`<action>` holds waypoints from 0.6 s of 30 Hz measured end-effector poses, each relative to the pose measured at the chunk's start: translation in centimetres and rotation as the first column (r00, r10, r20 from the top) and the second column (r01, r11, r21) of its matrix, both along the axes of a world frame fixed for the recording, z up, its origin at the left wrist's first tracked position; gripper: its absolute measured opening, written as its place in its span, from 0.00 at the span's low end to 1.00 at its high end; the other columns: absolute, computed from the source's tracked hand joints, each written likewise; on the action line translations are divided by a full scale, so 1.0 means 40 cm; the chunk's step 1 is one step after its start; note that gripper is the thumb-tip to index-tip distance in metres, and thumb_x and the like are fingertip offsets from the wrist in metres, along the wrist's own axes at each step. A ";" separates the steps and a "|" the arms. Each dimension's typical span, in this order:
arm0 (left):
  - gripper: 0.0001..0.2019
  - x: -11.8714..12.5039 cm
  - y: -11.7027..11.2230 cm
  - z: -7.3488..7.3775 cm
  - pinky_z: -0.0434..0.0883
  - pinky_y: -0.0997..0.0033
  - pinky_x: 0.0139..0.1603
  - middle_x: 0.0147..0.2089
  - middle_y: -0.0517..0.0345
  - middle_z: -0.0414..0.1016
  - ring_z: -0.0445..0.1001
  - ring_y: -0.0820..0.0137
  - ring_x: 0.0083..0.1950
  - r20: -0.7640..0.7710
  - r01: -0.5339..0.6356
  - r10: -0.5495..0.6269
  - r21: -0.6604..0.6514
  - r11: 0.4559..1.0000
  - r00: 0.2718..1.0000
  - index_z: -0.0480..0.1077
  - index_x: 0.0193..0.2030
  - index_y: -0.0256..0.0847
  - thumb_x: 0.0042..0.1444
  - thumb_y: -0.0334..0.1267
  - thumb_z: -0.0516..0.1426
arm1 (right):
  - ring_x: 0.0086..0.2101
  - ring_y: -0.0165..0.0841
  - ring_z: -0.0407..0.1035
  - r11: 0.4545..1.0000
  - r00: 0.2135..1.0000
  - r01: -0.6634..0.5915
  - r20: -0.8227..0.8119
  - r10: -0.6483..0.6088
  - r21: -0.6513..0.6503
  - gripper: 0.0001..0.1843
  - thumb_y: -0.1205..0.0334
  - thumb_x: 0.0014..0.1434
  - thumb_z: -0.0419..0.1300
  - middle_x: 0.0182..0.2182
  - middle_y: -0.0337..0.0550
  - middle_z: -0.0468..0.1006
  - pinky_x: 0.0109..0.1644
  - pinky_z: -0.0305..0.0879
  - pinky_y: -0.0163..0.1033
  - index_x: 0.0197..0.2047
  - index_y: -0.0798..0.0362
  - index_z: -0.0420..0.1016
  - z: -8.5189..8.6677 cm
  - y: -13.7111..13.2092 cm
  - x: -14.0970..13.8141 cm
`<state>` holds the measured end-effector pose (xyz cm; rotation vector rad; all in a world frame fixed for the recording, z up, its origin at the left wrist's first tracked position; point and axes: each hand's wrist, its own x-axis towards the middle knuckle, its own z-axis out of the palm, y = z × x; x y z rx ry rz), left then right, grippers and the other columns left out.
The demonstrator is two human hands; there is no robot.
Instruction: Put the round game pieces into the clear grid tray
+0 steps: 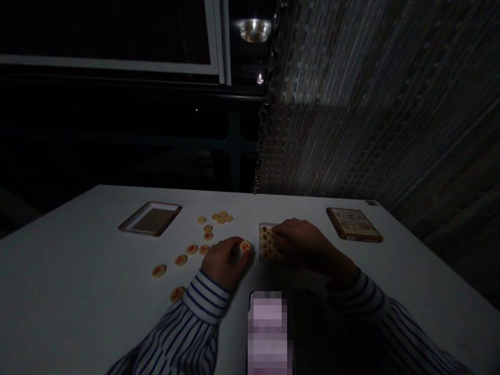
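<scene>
Between thumb and fingers, my left hand (224, 262) pinches a round xiangqi piece (245, 246) with a red character facing up. To its right lies a small tray (260, 245) filled with rows of pieces (266, 245) bearing dark characters. My right hand (300, 242) covers the tray's right part, its bent fingers pressed down at the pieces; what its fingertips grip is hidden. Several red-marked pieces (180, 260) lie loose left of my left hand. Beyond them, several plain-looking pieces (222, 214) sit in a cluster, some overlapping.
An open, shallow box half (150, 219) lies at the back left of the white table (97, 260). A printed box lid (354, 224) is at the right. Near the front edge is a phone (269, 333) with a blurred lit screen. A beaded curtain (332, 130) hangs behind.
</scene>
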<state>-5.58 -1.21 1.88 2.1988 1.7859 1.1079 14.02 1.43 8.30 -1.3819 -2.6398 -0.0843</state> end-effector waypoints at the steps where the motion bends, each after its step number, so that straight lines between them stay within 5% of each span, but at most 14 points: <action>1: 0.12 0.008 -0.003 -0.001 0.67 0.68 0.30 0.28 0.55 0.74 0.71 0.69 0.28 0.015 -0.003 0.003 -0.014 1.000 1.000 0.69 0.35 0.38 0.48 0.42 0.53 | 0.37 0.33 0.65 1.000 1.000 0.003 -0.007 -0.003 0.001 0.15 0.59 0.58 0.46 0.35 0.47 0.73 0.39 0.56 0.37 0.42 0.54 0.70 0.000 0.001 0.002; 9: 0.11 0.049 -0.014 -0.022 0.68 0.68 0.33 0.32 0.53 0.75 0.72 0.67 0.33 0.034 0.048 -0.047 -0.012 0.999 0.998 0.70 0.36 0.38 0.49 0.40 0.53 | 0.36 0.33 0.65 1.000 0.998 -0.002 -0.059 0.001 -0.023 0.14 0.60 0.57 0.47 0.34 0.45 0.74 0.38 0.55 0.36 0.40 0.54 0.71 0.000 0.008 0.012; 18: 0.13 0.059 -0.020 -0.035 0.69 0.69 0.34 0.33 0.52 0.75 0.73 0.68 0.33 0.081 0.066 -0.072 0.078 0.995 0.994 0.70 0.38 0.37 0.50 0.42 0.53 | 0.32 0.29 0.66 0.970 0.978 -0.095 -0.202 0.049 -0.224 0.11 0.61 0.57 0.49 0.32 0.41 0.74 0.33 0.54 0.32 0.34 0.52 0.72 -0.014 0.003 -0.010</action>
